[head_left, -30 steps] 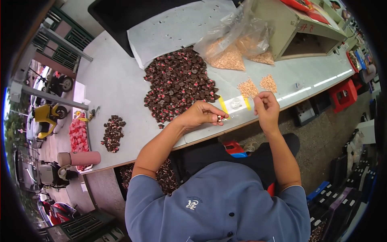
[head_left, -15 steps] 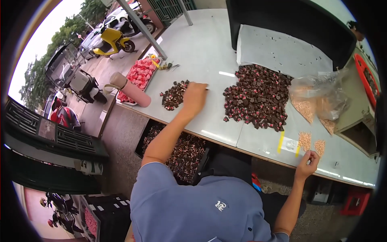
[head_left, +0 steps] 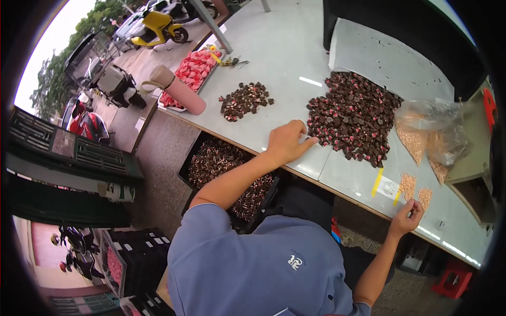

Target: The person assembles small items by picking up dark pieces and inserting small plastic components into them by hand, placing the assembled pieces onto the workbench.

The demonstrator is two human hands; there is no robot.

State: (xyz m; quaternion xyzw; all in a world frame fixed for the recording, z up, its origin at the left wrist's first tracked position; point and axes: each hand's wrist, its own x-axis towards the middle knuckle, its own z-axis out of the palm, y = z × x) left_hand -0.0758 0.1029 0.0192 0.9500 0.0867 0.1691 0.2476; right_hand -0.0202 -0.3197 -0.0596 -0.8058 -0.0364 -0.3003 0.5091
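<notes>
A large heap of small dark brown pieces with pink-red parts (head_left: 353,116) lies on the grey-white table. At its lower left edge is my left hand (head_left: 289,142), thumb and forefinger apart, with nothing visible between them. Farther left sits a smaller pile of similar dark pieces (head_left: 245,100), some showing pale sides. My right hand (head_left: 407,218) rests near the table's front edge with its fingertips pinched; what they hold is too small to name. Just beyond it are two small patches of tiny beige pieces (head_left: 408,184). A small clear fixture (head_left: 389,187) lies between yellow tape strips (head_left: 377,182).
Clear plastic bags of beige pieces (head_left: 411,139) lie at the right, beside a greenish box (head_left: 469,158). A pink bottle (head_left: 184,95) and a tray of pink-red pieces (head_left: 197,68) stand at the left. Below the table edge is a black crate of dark pieces (head_left: 211,163).
My left hand has left the smaller dark pile and moved right and nearer, to the large heap's edge. My right hand stays pinched beside the beige patches. The whole view has shifted slightly.
</notes>
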